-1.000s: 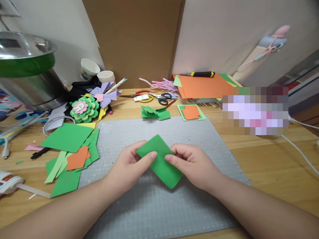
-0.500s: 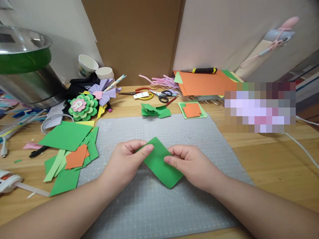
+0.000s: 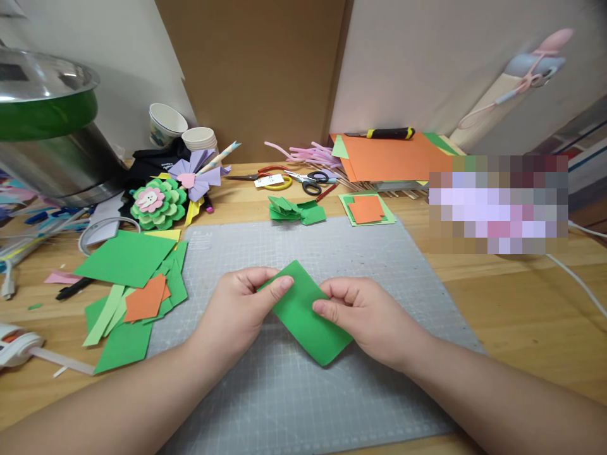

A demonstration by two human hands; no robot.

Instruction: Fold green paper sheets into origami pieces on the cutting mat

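While the left hand [image 3: 246, 300] angles inward, its fingers and the right hand's [image 3: 365, 316] pinch the green paper [image 3: 310, 316].

Looks like we're at somebody's craft desk, home or little workshop, can't tell which. We've got a gridded cutting mat [image 3: 237, 392] on a wooden table [image 3: 512, 303], scissors [image 3: 312, 183] near its back edge, a layered paper flower [image 3: 159, 203] and piles of coloured paper [image 3: 126, 259] by the mat's left edge.

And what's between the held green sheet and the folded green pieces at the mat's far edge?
Head view: just bare grey cutting mat between the green sheet and the folded green pieces.
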